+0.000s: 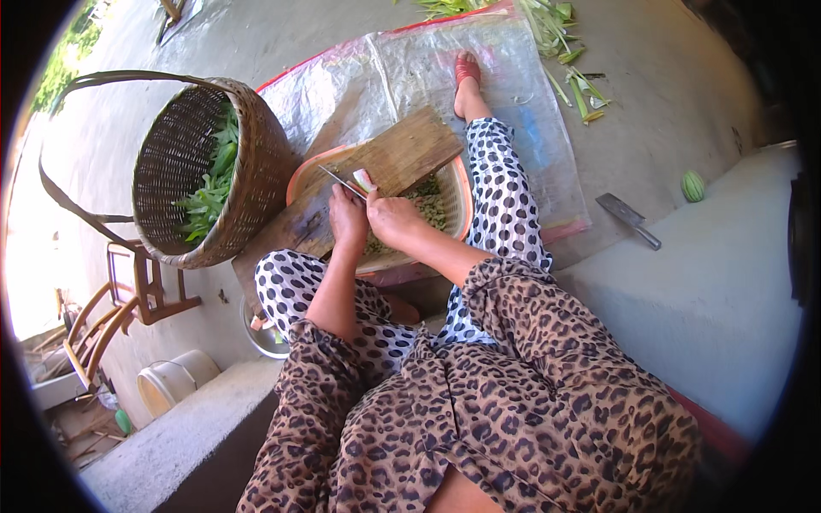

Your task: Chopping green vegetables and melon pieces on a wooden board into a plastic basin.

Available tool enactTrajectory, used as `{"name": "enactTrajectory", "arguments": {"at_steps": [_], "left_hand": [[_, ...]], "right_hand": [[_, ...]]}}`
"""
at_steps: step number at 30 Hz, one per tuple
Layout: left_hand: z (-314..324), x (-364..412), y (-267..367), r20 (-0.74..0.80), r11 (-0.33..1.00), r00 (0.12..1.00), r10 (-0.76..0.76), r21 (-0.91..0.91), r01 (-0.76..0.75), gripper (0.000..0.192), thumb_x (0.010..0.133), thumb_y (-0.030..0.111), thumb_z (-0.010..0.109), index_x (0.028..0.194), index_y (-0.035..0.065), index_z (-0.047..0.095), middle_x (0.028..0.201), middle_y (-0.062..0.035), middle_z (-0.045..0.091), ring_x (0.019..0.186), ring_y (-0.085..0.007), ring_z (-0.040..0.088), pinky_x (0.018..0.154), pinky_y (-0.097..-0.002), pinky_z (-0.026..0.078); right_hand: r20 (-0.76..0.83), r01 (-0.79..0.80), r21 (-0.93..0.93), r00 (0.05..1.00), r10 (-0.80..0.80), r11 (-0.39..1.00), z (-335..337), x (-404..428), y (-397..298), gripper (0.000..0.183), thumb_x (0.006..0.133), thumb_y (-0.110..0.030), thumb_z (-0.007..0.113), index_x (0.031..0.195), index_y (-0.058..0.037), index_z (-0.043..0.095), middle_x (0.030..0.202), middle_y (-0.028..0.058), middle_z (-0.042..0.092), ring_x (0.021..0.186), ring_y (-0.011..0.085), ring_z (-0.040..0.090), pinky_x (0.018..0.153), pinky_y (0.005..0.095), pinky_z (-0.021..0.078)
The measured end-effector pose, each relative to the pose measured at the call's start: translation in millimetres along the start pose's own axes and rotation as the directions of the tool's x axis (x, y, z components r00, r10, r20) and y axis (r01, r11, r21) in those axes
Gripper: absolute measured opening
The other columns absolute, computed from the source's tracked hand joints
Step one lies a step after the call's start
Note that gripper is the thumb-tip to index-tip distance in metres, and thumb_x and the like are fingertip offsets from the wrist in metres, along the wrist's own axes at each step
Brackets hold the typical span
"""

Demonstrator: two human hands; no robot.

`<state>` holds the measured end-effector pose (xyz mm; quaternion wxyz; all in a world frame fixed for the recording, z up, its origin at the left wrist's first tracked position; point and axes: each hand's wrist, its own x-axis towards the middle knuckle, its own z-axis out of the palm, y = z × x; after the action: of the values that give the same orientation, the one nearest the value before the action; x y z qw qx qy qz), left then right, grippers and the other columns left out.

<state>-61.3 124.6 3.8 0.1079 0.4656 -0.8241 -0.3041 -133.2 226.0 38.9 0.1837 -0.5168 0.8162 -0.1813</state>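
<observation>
Over a wooden board [410, 151] laid across an orange-rimmed plastic basket [467, 211], my two hands meet. My left hand [348, 215] is closed around a pinkish piece that looks like melon rind; its exact shape is partly hidden by the fingers. The fingers of my right hand [392, 218] are closed at the handle end of a thin knife [335, 174], whose blade points up and left. A pale pink and green piece of rind [363, 179] stands out just above my fingers. Chopped green bits [431, 202] lie in the basket under the board.
A tall wicker basket [263, 141] holding green leaves stands at the left. A metal bowl [272, 349] sits beside my left knee. A cleaver [621, 211] and a small striped melon [693, 186] lie at the right. Plastic sheeting [539, 128], cut leaves [580, 96], a wooden chair [138, 301] and a white bucket [186, 378] surround me.
</observation>
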Motion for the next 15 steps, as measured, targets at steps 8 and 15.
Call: {"name": "enactTrajectory", "arguments": {"at_steps": [8, 15], "left_hand": [[4.2, -2.3, -11.7, -0.024, 1.000, 0.999, 0.020, -0.009, -0.020, 0.023, 0.092, 0.023, 0.055, 0.103, 0.0038, 0.048, 0.097, -0.0266, 0.058, 0.089, -0.0454, 0.058, 0.077, -0.0520, 0.046], [3.3, -1.8, -6.4, -0.026, 0.999, 0.999, 0.027, -0.047, -0.028, 0.027, 0.093, 0.022, 0.054, 0.112, 0.0030, 0.049, 0.103, -0.0265, 0.058, 0.097, -0.0442, 0.057, 0.082, -0.0500, 0.045]], "right_hand": [[-0.024, -0.067, 0.107, 0.997, 0.070, 0.992, 0.3, 20.6, 7.3, 0.028, 0.088, -0.013, 0.047, 0.103, 0.0091, 0.054, 0.084, 0.0242, 0.068, 0.078, 0.0371, 0.068, 0.070, 0.0461, 0.0547], [-0.188, 0.055, 0.282, 0.982, -0.001, 0.958, 17.2, 11.6, 50.0, 0.021, 0.089, -0.017, 0.054, 0.090, 0.0034, 0.051, 0.067, 0.0284, 0.060, 0.068, 0.0447, 0.063, 0.060, 0.0517, 0.0507]]}}
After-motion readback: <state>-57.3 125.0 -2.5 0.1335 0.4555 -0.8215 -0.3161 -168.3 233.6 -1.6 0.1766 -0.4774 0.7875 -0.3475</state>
